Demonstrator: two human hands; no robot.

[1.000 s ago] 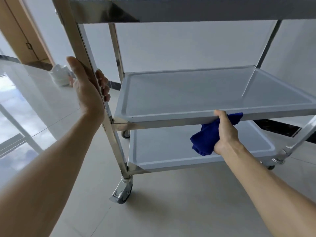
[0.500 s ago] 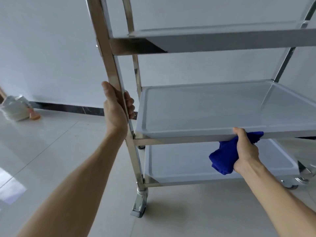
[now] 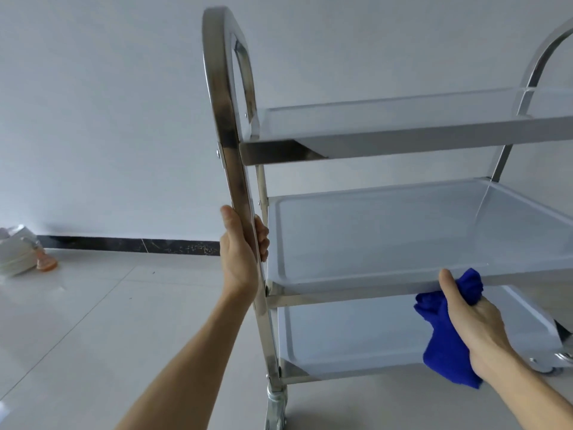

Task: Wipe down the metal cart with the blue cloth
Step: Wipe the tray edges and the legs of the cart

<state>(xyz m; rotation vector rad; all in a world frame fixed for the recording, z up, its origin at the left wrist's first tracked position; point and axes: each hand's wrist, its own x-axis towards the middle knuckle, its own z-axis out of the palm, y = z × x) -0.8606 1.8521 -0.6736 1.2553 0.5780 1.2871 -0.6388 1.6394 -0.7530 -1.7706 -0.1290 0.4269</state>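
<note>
Now left hand (image 3: 240,259) grips cart (image 3: 231,169) post; right hand (image 3: 471,324) clutches cloth (image 3: 446,352) under middle shelf (image 3: 387,240) edge. Best: press firmly, long strokes.

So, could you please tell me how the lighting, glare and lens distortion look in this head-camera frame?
Head view: soft, even light with no hard shadows; the cart's shelves look washed-out pale; dark reflections streak the upright post gripped by the left hand; wide-angle bowing curves the post; the blue cloth in the right hand stays sharp.

Both arms reach forward, each of the hands closed in a grip.
Left hand (image 3: 240,259) wraps a post, thumb up, fingers curled behind; right hand (image 3: 473,321) is fisted, thumb pointing upward.
</note>
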